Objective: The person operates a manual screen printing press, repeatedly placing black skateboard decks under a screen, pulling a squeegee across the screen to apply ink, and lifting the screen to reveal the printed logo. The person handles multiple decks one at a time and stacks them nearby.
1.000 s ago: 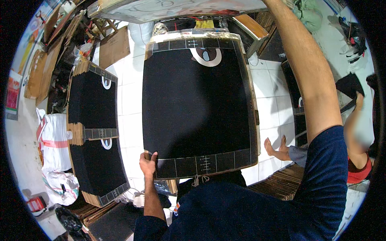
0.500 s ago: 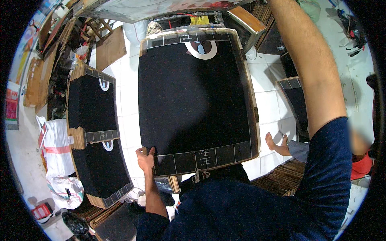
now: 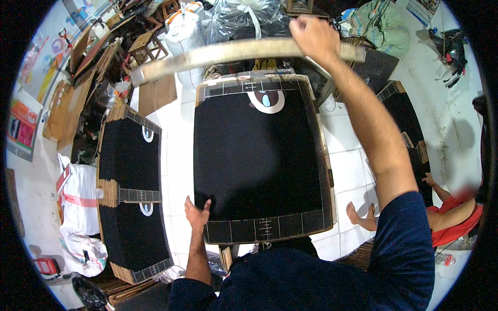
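Note:
A large black fabric sheet (image 3: 254, 160) lies flat on the board in front of me, with gridded strips along its near and far ends. A round white, brown and blue eye print (image 3: 267, 103) shows near its far edge. Above that far end hangs a long, pale wooden frame (image 3: 223, 53), seen edge-on and blurred. My right hand (image 3: 315, 39) is closed around the frame's right part, arm stretched forward. By the sheet's near left corner is my left hand (image 3: 197, 212), thumb and fingers apart, holding nothing.
Stacked black panels (image 3: 132, 155) stand on the left, beside a white sack (image 3: 80, 199). Another black panel stack (image 3: 404, 114) is at the right, near a person in red (image 3: 456, 223) with bare feet on the tiles. Plastic-wrapped bundles (image 3: 244, 20) fill the back.
The frame, a broad panel overhead before, now appears edge-on, with my right hand on it in view. My left hand has loosened from the sheet's corner and its fingers have spread.

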Motion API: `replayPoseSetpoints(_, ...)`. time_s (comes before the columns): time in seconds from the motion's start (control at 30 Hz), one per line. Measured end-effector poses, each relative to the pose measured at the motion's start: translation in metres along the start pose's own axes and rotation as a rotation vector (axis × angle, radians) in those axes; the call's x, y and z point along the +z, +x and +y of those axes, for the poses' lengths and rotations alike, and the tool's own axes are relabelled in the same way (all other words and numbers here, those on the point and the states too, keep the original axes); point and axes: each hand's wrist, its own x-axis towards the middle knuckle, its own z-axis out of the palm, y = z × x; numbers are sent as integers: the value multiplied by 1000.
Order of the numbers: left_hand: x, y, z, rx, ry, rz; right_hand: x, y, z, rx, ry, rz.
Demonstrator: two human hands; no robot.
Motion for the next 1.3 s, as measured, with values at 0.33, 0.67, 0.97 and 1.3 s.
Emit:
replayPoseSetpoints(0.33,-35,57,185,-311,-1621,-251,102,-237,67,-141,309,-126)
replayPoseSetpoints(0.67,52,34,118,-151,-62,-317,325,-77,171,-156,51,-205)
replayPoseSetpoints(0.97,108,29,131,585,192,113,353,13,181,-248,-69,-649)
replayPoseSetpoints(1.3,109,27,126,559,210,59,350,-25,189,-276,60,-366)
